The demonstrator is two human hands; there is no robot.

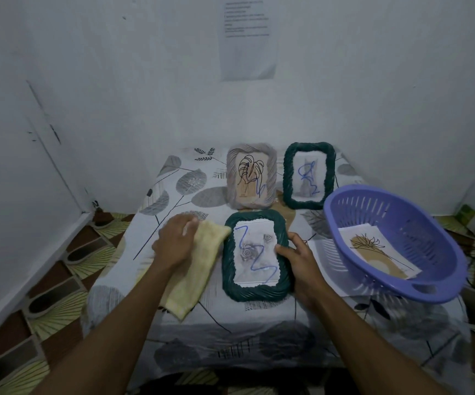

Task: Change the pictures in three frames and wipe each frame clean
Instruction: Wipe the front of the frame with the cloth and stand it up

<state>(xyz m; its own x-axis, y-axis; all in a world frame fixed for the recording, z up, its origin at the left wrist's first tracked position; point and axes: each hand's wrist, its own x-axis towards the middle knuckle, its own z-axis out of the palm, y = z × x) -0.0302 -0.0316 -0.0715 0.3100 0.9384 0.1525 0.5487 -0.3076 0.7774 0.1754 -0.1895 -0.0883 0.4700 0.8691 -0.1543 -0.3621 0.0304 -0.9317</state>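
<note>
A dark green frame (256, 290) lies flat near the table's front, with a grey rose picture and a blue scribble on its glass. My right hand (297, 259) holds its right edge, thumb on the rim. My left hand (173, 240) rests on a yellow cloth (193, 277) lying just left of that frame. Behind, a beige frame (252, 175) with a leaf drawing and a second green frame (308, 175) stand upright, both scribbled with blue.
A purple plastic basket (401, 243) sits tilted at the right and holds a picture sheet (378, 252). A white sheet (324, 260) lies under it. The table wears a leaf-print cloth (230, 332). White walls stand behind and left; patterned floor shows at the left.
</note>
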